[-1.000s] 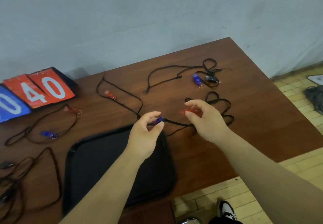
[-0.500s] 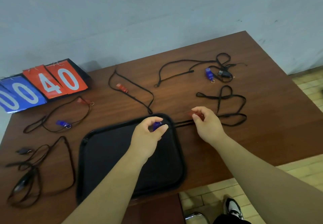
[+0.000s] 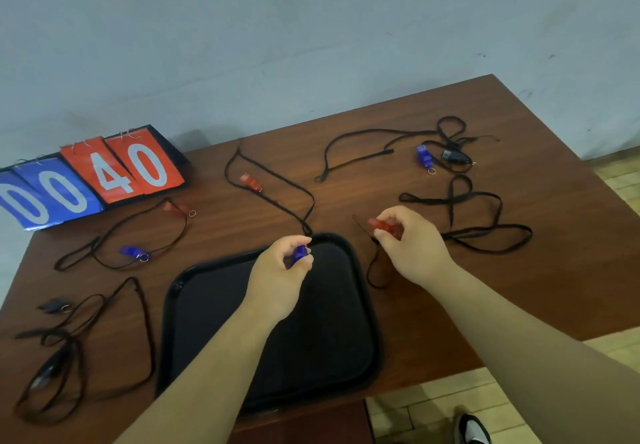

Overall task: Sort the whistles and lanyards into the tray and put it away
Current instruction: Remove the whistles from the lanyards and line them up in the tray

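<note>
A black tray (image 3: 214, 322) lies on the brown table (image 3: 433, 308) at its near edge. My left hand (image 3: 277, 280) hovers over the tray's far edge and pinches a blue whistle (image 3: 300, 254). My right hand (image 3: 412, 246) is just right of the tray and grips a red whistle (image 3: 381, 226), from which a black lanyard (image 3: 491, 235) trails to the right. More whistles lie loose: a red one (image 3: 251, 182), another red one (image 3: 176, 208), a blue one (image 3: 133, 252) at the left and a blue one (image 3: 424, 156) at the far right.
A flip scoreboard (image 3: 90, 180) showing 00 and 40 stands at the table's far left against the wall. Several tangled black lanyards (image 3: 79, 350) with dark whistles lie at the near left. A black whistle (image 3: 455, 156) sits at the far right. The table ends just past the tray; floor tiles and a shoe (image 3: 472, 429) are below.
Both hands have drawn apart: the left carried the blue whistle over the tray's far edge, the right lifted the red whistle. The lanyard end between them came loose and now curls beside the tray.
</note>
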